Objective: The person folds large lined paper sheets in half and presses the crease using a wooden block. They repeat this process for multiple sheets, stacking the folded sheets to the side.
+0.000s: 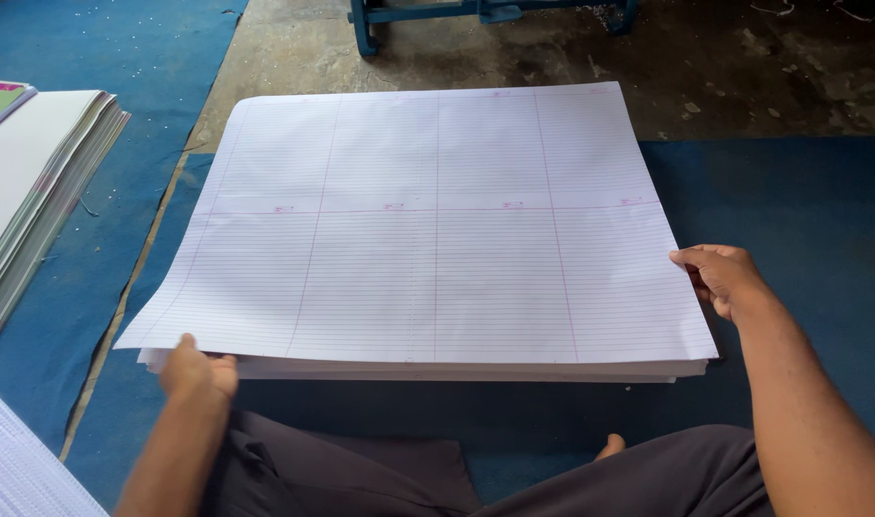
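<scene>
Though fingertips hidden, hands (198, 369) under sheets (437, 230)

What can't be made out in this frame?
- Left hand, head view: fingertips hidden under the top ruled sheet; grip unclear.
- Paper stack: sheet count too fine to tell.
- Small pink marks on the sheet: too small to make out.
- Blue frame: cut off by the top edge.
- Side stack: cut off by the left edge.
- White sheets, bottom left: cropped by the corner.
</scene>
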